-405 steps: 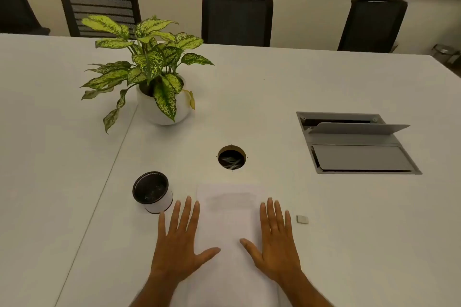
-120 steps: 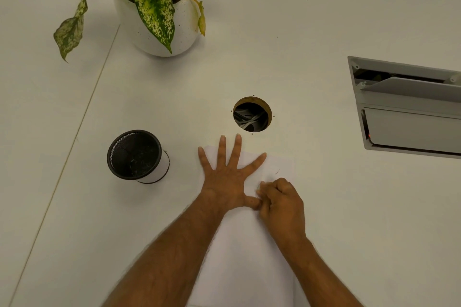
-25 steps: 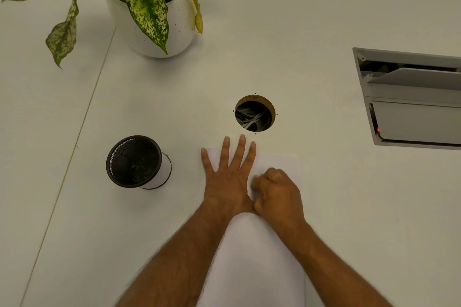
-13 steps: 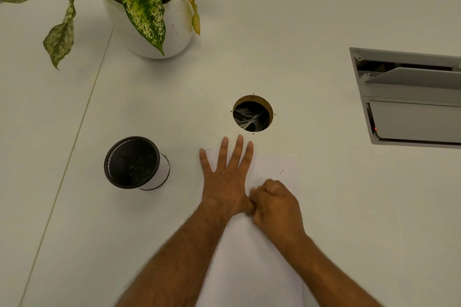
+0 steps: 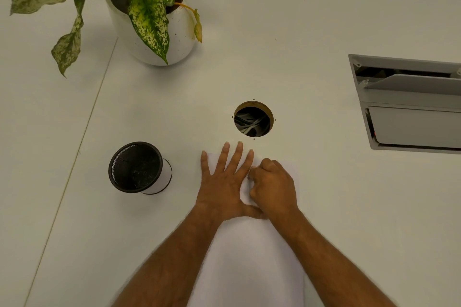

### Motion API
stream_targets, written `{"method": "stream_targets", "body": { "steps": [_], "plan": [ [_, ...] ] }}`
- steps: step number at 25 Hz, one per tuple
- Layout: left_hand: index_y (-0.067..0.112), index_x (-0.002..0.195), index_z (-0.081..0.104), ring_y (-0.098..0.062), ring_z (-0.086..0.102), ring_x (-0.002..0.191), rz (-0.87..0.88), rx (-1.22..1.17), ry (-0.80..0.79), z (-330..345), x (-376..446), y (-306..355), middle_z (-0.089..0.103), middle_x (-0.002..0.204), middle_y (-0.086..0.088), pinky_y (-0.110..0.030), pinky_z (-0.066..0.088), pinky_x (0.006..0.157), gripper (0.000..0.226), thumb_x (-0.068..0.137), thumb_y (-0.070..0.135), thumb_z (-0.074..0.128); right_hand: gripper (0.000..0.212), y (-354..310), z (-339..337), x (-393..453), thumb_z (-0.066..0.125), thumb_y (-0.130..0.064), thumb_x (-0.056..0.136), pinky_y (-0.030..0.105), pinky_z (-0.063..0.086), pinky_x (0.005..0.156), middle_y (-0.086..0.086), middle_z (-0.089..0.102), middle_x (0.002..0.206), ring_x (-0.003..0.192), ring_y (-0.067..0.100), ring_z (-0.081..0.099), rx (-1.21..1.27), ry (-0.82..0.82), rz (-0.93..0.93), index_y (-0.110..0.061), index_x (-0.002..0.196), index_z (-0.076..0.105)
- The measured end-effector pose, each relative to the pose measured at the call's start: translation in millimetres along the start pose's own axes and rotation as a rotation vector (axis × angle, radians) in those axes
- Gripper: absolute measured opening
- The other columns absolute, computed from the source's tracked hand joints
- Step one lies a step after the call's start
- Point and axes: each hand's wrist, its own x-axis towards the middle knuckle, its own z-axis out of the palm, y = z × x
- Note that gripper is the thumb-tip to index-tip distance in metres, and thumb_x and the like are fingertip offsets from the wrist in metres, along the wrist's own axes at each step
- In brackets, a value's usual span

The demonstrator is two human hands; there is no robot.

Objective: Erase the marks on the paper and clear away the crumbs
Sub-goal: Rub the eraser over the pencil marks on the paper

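A white sheet of paper (image 5: 252,257) lies on the white table in front of me. My left hand (image 5: 224,182) rests flat on its upper left part, fingers spread, pinning it down. My right hand (image 5: 273,187) is curled into a fist on the paper's upper right part, right beside my left index finger. Its fingertips pinch something small against the sheet; the eraser itself is hidden inside the fingers. I can make out no marks or crumbs on the paper.
A black mesh cup (image 5: 136,167) stands left of the paper. Beyond the paper is a round cable hole (image 5: 253,119). A potted plant (image 5: 149,22) sits at the far left, and an open grey cable box (image 5: 409,102) at the right.
My right fist has slid a little up the paper, toward my left fingertips. My left hand stays flat in the same place.
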Motion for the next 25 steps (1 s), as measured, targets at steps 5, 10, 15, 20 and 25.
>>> {"method": "stream_targets", "body": {
  "steps": [5,10,15,20,25],
  "plan": [
    [0.042,0.154,-0.016,-0.033,-0.021,0.151,-0.062,0.037,0.02,1,-14,-14,-0.02,0.166,-0.004,-0.075,-0.011,0.111,0.129,0.05,0.109,0.019,0.013,1,0,0,0.082,-0.002,0.06,0.025,0.049,0.05,0.004,0.065,0.063,0.057,0.02,0.058,0.004,0.022,-0.014,-0.007,0.071,0.076],
    [0.045,0.147,-0.029,-0.033,-0.032,0.146,-0.094,0.037,-0.03,-3,-14,-12,-0.034,0.161,-0.003,-0.075,-0.015,0.108,0.129,0.048,0.108,0.024,0.005,0,0,-5,0.077,-0.002,0.07,0.02,0.04,0.055,0.005,0.064,0.062,0.056,0.02,0.057,0.071,0.06,0.009,-0.006,0.069,0.074],
    [0.045,0.144,-0.034,-0.033,-0.037,0.144,-0.11,0.055,-0.063,-4,-12,-11,-0.041,0.158,-0.003,-0.074,-0.015,0.109,0.124,0.055,0.104,0.029,0.021,-4,-7,-48,0.072,-0.004,0.078,0.026,0.046,0.045,0.0,0.057,0.059,0.053,0.014,0.051,0.151,0.009,0.032,-0.008,0.06,0.063],
    [0.045,0.147,-0.03,-0.034,-0.035,0.145,-0.106,0.052,-0.037,0,-12,-13,-0.036,0.16,-0.004,-0.075,-0.016,0.108,0.124,0.056,0.105,0.03,0.013,-4,-6,-44,0.082,-0.003,0.066,0.021,0.044,0.047,0.001,0.06,0.061,0.056,0.014,0.053,0.072,-0.045,-0.007,-0.007,0.064,0.069],
    [0.046,0.146,-0.031,-0.033,-0.038,0.144,-0.1,0.027,-0.052,-2,-13,-11,-0.039,0.158,-0.002,-0.074,-0.021,0.107,0.131,0.048,0.107,0.031,0.007,-5,-4,8,0.079,-0.001,0.067,0.023,0.044,0.051,0.005,0.063,0.063,0.057,0.021,0.057,0.031,0.027,0.05,-0.006,0.071,0.076]
  ]
}}
